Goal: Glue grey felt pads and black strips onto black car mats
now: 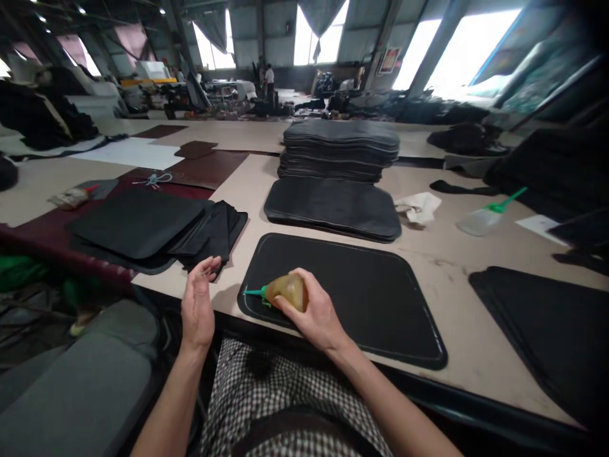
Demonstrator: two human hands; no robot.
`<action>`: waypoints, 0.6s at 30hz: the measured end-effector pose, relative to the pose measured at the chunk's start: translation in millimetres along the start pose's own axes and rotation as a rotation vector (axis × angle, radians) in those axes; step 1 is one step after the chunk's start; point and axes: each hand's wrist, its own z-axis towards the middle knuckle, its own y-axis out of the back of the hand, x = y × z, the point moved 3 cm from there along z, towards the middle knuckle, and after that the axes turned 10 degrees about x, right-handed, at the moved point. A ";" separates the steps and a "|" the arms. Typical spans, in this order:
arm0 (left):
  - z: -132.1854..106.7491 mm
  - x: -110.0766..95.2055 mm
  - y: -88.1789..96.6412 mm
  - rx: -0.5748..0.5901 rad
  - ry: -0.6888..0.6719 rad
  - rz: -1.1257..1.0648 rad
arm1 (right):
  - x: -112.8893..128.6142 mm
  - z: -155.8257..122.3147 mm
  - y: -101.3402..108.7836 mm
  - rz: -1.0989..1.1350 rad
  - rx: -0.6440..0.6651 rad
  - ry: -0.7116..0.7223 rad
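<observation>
Leftmost, well to the left of the black mat [371, 298], a loose pile of dark sheets [143, 222] lay on the table [451, 260]. Just left of the mat's near-left corner, the left hand [197, 304] hovered at the table's edge, palm turned inward, fingers loosely spread and holding nothing. At that same corner the right hand [316, 314] was closed round a soft amber bottle [285, 291]. Its green nozzle pointed left and sat low over the mat's rim, seemingly touching it or very nearly.

A thin pale line ran round the mat's border, but whether it was fresh from the bottle or part of the mat I could not tell. With the nozzle at a corner, the work along the edge looked to me either just begun or about to close a full round. The pictures do not settle which.

Behind the mat lay a flat layer of similar mats [333, 206], and behind that a tall stack [340, 149]. Neither showed whether it was finished or waiting. Right of the flat layer sat a crumpled white rag [421, 206], then a second bottle [485, 219] lying on its side. Well to the right of the mat lay another mat [547, 324], flat and untouched.
</observation>
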 end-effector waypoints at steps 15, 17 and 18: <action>9.0 3.1 -27.4 0.131 0.073 0.095 | -89.1 -104.0 185.0 0.634 -0.426 -0.255; 11.4 7.1 -23.7 0.172 0.088 0.142 | -116.0 -113.1 220.9 0.662 -0.548 -0.297; 13.0 10.3 -19.8 0.187 0.084 0.168 | -131.8 -115.6 237.4 0.647 -0.628 -0.332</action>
